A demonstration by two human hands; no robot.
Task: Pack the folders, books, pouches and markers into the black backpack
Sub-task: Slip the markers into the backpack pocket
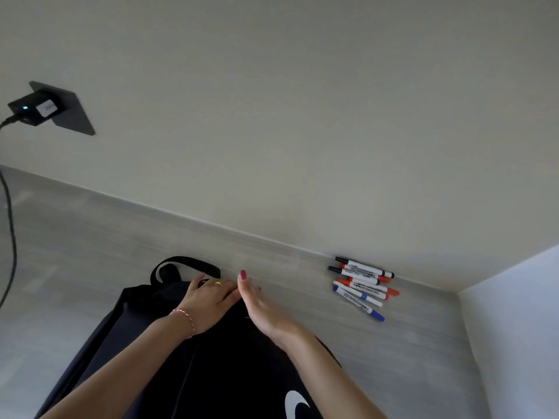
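The black fabric backpack (187, 358) with a white logo lay flat on the pale grey wood-grain desk (90, 237), its carry loop (184, 264) pointing toward the wall. Both hands were up at the top end of the bag. The left hand (208, 303), with a gold ring and a thin red-and-white bracelet on the wrist, rested on the top edge with fingers curled down onto the fabric; whether it was really pinching something there or just pressing, I couldn't tell. The right hand (260, 309) was just beside it, touching it, fingers fairly straight and thumb sticking up, looking relaxed and holding nothing. The bunch of whiteboard markers (363, 282) with black, red and blue caps sat loose on the desk to the right, against the wall and well apart from the bag. A black charger (34, 108) was plugged into the dark wall socket plate, cable (10, 231) hanging down on the left.
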